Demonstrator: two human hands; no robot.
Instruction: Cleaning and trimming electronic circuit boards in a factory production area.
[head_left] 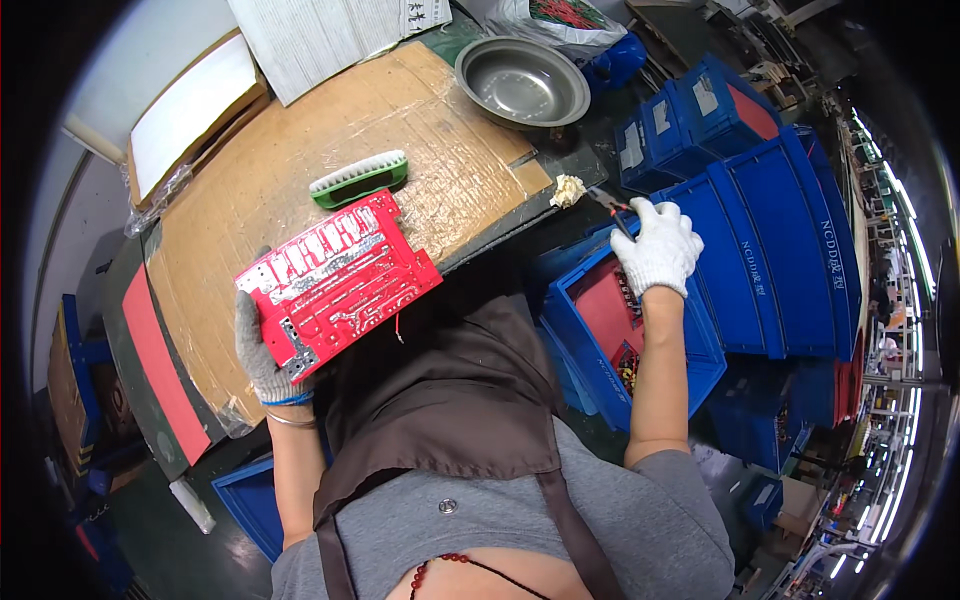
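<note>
My left hand (pixel 258 345), in a grey work glove, is closed on the left edge of a red circuit board (pixel 345 285). The board is tilted over the near edge of the table, its soldered side showing, and a thin wire end pokes out below it. In a white knitted glove, my right hand (pixel 660 245) grips a pair of pliers (pixel 612 203) out to the right, jaws pointing toward the table corner. Close to the jaws is a crumpled cream-coloured wad (pixel 568 191); I cannot tell whether they touch. A green brush (pixel 358 180) with white bristles lies just beyond the board.
Cardboard (pixel 440 130) under clear film covers the table. A metal bowl (pixel 523 82) stands at its far right. Below my right arm is a blue bin (pixel 705 365) holding red boards, with stacked blue crates (pixel 790 240) beyond. A red strip (pixel 165 365) lies at the left.
</note>
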